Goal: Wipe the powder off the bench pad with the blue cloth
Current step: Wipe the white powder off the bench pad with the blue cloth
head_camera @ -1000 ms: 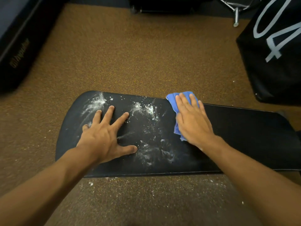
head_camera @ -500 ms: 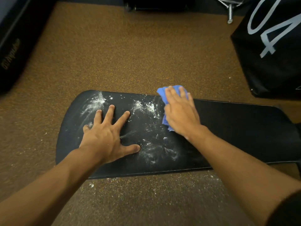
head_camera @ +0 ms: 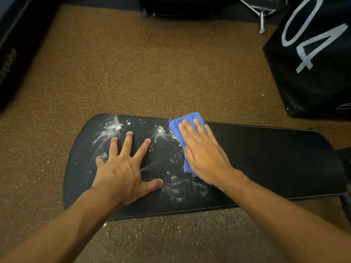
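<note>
A long black bench pad (head_camera: pixel 266 160) lies across the view above brown speckled flooring. White powder (head_camera: pixel 112 128) is smeared on its left half, with more patches near the middle (head_camera: pixel 180 186). My left hand (head_camera: pixel 121 171) rests flat on the pad with fingers spread, among the powder. My right hand (head_camera: pixel 203 158) presses the blue cloth (head_camera: pixel 190 118) flat against the pad at its far edge, fingers straight. Most of the cloth is hidden under that hand. The pad's right half looks free of powder.
A black box with large pale numerals (head_camera: pixel 315 57) stands at the right. Dark equipment (head_camera: pixel 17 46) runs along the left edge, and a metal leg (head_camera: pixel 262 21) shows at the top. Powder specks lie scattered on the floor (head_camera: pixel 171 232) in front of the pad.
My right hand slid the cloth leftward along the pad's far edge into the powder. My left hand stayed planted.
</note>
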`<control>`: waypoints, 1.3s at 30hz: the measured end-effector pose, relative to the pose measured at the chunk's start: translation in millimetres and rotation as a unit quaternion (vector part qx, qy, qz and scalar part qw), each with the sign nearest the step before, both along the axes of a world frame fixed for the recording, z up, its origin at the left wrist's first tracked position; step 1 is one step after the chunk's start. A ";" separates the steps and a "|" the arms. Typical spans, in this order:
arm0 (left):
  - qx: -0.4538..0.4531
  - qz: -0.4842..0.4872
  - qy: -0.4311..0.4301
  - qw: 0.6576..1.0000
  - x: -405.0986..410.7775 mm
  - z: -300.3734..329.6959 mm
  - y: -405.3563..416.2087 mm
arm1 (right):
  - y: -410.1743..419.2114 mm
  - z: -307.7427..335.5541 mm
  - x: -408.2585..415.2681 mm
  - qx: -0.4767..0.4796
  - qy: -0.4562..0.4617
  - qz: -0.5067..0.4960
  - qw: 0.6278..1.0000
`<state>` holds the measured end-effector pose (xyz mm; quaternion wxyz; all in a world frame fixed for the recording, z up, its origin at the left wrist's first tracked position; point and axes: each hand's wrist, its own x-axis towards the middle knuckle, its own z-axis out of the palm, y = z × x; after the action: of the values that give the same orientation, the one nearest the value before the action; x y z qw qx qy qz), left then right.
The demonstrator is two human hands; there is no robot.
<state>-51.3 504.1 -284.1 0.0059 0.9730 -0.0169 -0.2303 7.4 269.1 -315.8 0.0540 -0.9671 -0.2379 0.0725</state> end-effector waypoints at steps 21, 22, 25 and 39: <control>0.014 -0.009 0.011 1.000 1.3 1.0 -1.7 | 33.0 -6.3 41.7 0.018 -0.012 -0.077 0.997; 0.016 -0.008 0.014 1.000 1.2 2.0 -1.6 | 29.8 -4.0 27.5 0.012 -0.012 -0.026 1.000; 0.016 -0.011 0.011 1.000 0.7 3.2 -3.0 | -15.0 -0.6 -3.5 0.011 0.008 0.032 0.999; 0.016 -0.009 0.013 1.000 1.3 3.8 -2.8 | -44.0 -0.8 -14.1 -0.010 0.001 0.009 1.000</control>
<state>-50.0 501.4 -280.3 -0.0116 0.9696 -0.0221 -0.2434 -6.7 225.1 -316.6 0.0435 -0.9652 -0.2462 0.0762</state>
